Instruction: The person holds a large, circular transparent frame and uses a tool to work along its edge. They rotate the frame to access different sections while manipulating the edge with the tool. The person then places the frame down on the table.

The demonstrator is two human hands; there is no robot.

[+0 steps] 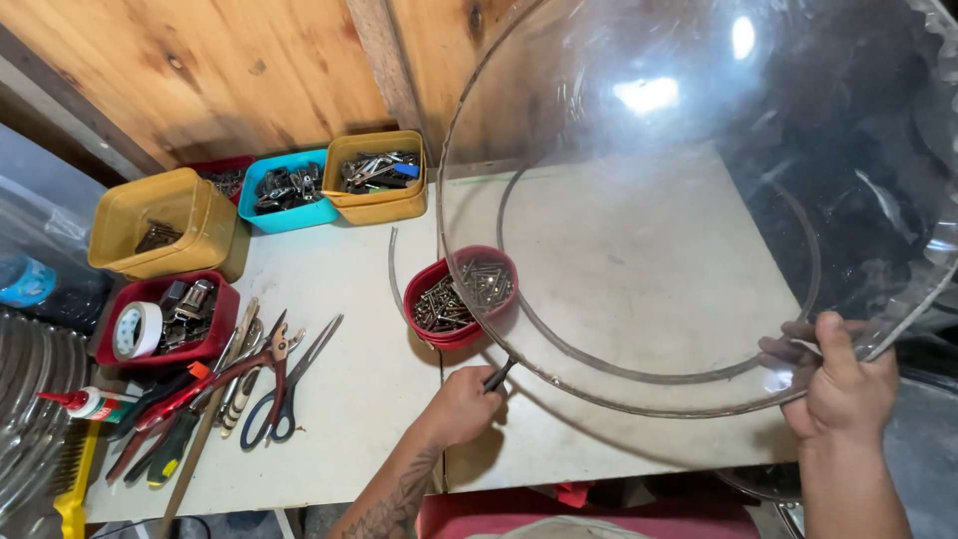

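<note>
Seen from the head camera, the right hand [843, 384] grips the rim of a big clear plastic dome [699, 200], thumb on the near face and fingers showing through behind it, so the dome stands tilted up over the right half of the white table [339, 399]. The left hand [461, 404] is closed round a dark pen-like tool [498, 375], whose tip touches the dome's lower edge. Just beside that tip, partly behind the dome's rim, sits a red bowl [461, 295] full of screws. Along the wooden wall [230, 70] stand a yellow tub [382, 177] and a blue tub [286, 190], both holding metal parts, with a second, larger yellow tub [160, 222] nearer the left. Below that is a red tray [165, 319] with a roll of white tape [138, 329]. Scissors [289, 384], pliers and screwdrivers lie in a heap at the table's left, and a glue tube [90, 403] lies at the left edge.
</note>
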